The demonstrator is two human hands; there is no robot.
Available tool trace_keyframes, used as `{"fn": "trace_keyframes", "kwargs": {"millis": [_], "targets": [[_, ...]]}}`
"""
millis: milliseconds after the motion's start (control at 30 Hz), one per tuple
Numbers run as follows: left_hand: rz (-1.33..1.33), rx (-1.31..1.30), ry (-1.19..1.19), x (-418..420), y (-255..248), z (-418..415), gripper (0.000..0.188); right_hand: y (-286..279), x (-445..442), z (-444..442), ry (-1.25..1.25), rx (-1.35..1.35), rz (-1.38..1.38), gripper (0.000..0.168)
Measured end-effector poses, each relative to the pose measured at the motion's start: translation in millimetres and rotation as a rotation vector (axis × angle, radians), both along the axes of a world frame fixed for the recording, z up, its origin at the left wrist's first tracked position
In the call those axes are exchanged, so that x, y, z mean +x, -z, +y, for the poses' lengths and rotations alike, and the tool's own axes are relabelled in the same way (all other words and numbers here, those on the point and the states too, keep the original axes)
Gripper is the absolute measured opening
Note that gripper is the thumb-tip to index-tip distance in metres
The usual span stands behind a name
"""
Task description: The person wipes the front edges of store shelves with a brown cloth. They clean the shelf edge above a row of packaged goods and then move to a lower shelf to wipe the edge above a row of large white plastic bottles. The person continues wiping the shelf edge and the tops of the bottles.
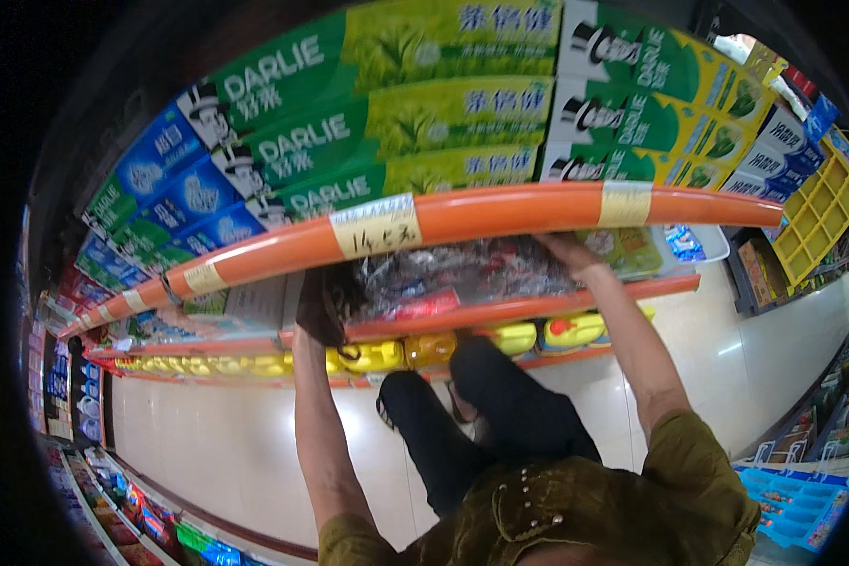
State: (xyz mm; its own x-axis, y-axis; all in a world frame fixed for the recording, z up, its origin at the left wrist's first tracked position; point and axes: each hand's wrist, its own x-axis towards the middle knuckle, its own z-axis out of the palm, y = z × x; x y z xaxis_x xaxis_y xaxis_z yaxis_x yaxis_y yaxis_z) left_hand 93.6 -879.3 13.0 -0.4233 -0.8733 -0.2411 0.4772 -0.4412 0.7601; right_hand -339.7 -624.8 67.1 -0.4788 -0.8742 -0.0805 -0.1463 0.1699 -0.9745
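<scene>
Both my hands reach into the gap beneath an orange shelf edge (495, 214). My left hand (325, 301), dark in the shade, is at the left end of a pile of clear-wrapped packs (467, 272). My right hand (569, 253) is at the pile's right end, beside a green package (626, 249). Its fingertips are hidden by the shelf edge, and the grip of either hand is unclear. A red packet (428, 304) lies at the front of the pile, behind the lower orange edge (523, 309).
Darlie toothpaste boxes (460, 106) are stacked above the upper edge. Several yellow jugs (375, 356) stand on the bottom shelf by my knees. At right are a white tray (711, 244) with blue packets and a yellow compartment rack (824, 212). Tiled floor (205, 431) surrounds me.
</scene>
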Motion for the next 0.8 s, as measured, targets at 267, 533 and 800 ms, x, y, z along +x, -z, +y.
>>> {"fn": "trace_keyframes", "kwargs": {"millis": [267, 533, 800], "targets": [[0.006, -0.284, 0.022, -27.5, -53.9, 33.9, 0.052, -51.8, 14.9, 12.9, 0.049, -0.095, -0.412, 0.07], [0.002, -0.138, -0.252, -34.3, -161.6, 183.9, 0.035, -68.5, 43.0, 102.1, -0.057, 0.221, -0.212, 0.051], [-0.131, -0.167, -0.306, 29.7, -74.2, 294.5, 0.039, -25.5, 75.1, 206.6, -0.297, 0.093, -0.29, 0.067]]}}
